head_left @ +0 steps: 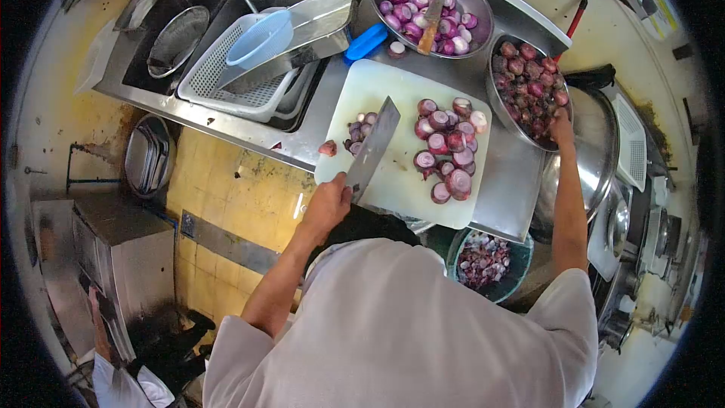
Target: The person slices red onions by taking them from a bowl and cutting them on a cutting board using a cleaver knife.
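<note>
Onions [535,88] looked mid-pick: right hand [560,130] at bowl [501,108], grip unclear; left hand [328,202] gripped cleaver [375,145]. Pickup likely needed a pinch.

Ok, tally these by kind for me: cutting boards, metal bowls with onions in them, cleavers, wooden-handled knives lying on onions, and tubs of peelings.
Cutting boards: 1, the white board
Onion bowls: 2, the far bowl and the right bowl
Cleavers: 1, the cleaver in the left hand
Wooden-handled knives: 1, the small knife
Peelings tubs: 1, the green tub
Total: 6
</note>
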The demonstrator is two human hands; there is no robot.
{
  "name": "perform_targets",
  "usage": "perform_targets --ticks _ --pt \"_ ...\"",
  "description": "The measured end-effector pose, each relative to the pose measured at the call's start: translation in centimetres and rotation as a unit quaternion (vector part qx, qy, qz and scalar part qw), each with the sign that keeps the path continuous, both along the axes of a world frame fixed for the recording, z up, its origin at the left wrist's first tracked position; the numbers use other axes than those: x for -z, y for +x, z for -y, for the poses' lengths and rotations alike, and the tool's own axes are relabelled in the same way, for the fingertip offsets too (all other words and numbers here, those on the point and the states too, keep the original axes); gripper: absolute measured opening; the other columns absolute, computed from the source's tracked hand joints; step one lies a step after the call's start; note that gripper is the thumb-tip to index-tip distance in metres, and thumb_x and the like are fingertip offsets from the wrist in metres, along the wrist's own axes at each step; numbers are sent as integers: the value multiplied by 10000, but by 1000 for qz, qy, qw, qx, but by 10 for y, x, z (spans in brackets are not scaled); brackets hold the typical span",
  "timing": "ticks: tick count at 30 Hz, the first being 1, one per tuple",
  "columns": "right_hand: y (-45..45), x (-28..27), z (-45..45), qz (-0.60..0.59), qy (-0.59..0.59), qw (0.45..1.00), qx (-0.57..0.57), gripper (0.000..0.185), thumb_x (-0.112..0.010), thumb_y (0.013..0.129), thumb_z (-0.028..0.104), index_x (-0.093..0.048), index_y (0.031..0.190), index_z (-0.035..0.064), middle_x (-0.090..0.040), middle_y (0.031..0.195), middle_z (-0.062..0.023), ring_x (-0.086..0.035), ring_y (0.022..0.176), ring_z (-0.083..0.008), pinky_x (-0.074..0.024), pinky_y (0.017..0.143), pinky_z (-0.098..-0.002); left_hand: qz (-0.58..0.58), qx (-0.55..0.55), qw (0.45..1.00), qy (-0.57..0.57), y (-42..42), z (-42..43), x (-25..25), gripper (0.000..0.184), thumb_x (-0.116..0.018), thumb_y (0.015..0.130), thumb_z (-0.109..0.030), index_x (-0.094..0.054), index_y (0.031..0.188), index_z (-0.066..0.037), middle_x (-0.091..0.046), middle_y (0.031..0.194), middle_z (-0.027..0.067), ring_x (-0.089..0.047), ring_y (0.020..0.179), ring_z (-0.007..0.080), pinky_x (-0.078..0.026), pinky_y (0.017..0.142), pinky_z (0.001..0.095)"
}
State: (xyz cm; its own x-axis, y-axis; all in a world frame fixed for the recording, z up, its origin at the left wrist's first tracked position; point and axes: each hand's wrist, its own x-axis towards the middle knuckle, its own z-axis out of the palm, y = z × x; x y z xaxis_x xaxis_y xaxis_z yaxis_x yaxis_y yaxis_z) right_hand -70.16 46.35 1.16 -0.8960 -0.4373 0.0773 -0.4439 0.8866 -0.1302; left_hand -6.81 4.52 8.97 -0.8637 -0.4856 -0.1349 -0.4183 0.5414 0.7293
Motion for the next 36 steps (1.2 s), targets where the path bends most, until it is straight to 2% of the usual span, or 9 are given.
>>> perform_targets --ticks 2,4,8,10,13,18,20,21,36 --pt "4 -15 -3 202 -253 943 79 385 -558 1017 116 -497 1395 154 -564 1380 -196 -614 1219 -371 -554 982 -498 12 -21 1000 -6 -3 8 3 147 -599 934 -88 -535 990 32 -636 776 351 -648 797 547 -501 706 616" --pt "66 -73 24 340 -560 750 97 319 -524 1045 53 -482 1354 120 -536 1415 -151 -619 1233 -371 -524 1064 -512 4 -33 999 -8 -6 8 -2 149 -598 931 -86 -533 993 33 -635 770 349 -647 795 548 -502 706 615" --pt "172 -138 93 460 -666 577 -112 385 -558 1068 174 -463 1431 86 -535 1457 -121 -524 1356 -311 -453 1148 -470 0 -14 1000 -19 -10 5 1 137 -589 935 -75 -527 987 35 -636 753 336 -639 767 552 -500 674 606" --pt "207 -129 128 471 -617 614 -146 372 -578 1061 185 -488 1407 83 -552 1442 -123 -569 1311 -285 -491 1109 -448 -7 -4 1000 2 -5 9 9 128 -586 935 -70 -527 983 32 -635 738 326 -638 749 549 -496 657 599" --pt "307 -154 206 439 -511 720 -170 369 -637 1007 152 -537 1355 83 -668 1256 -88 -663 1122 -213 -582 852 -393 26 -28 996 84 -6 17 -4 114 -585 935 -61 -526 977 26 -631 711 308 -634 717 541 -487 621 587" --pt "397 -107 273 351 -268 869 -222 432 -814 826 139 -615 1203 72 -680 1208 -104 -682 1074 -263 -549 884 -395 66 -68 990 100 -11 20 -21 100 -590 931 -44 -523 968 22 -617 683 305 -630 682 531 -481 595 582" --pt "414 -71 279 283 -259 889 -249 450 -829 797 140 -617 1188 76 -674 1191 -119 -663 1084 -306 -537 905 -418 -25 -16 998 -53 -10 15 -24 99 -591 932 -40 -520 955 25 -622 695 317 -627 680 533 -482 602 594" --pt "418 -58 282 211 -252 904 -273 468 -843 767 140 -619 1173 80 -667 1174 -134 -644 1094 -348 -525 927 -440 -24 -19 998 -53 -11 12 -31 99 -591 932 -40 -520 955 25 -622 695 317 -627 680 533 -482 602 594" --pt "425 -65 284 213 -269 905 -252 467 -869 739 143 -674 1157 73 -622 1144 -145 -636 1063 -384 -525 902 -476 123 60 989 -58 18 -13 -115 130 -595 924 -39 -544 993 59 -598 687 345 -641 724 536 -487 649 599"
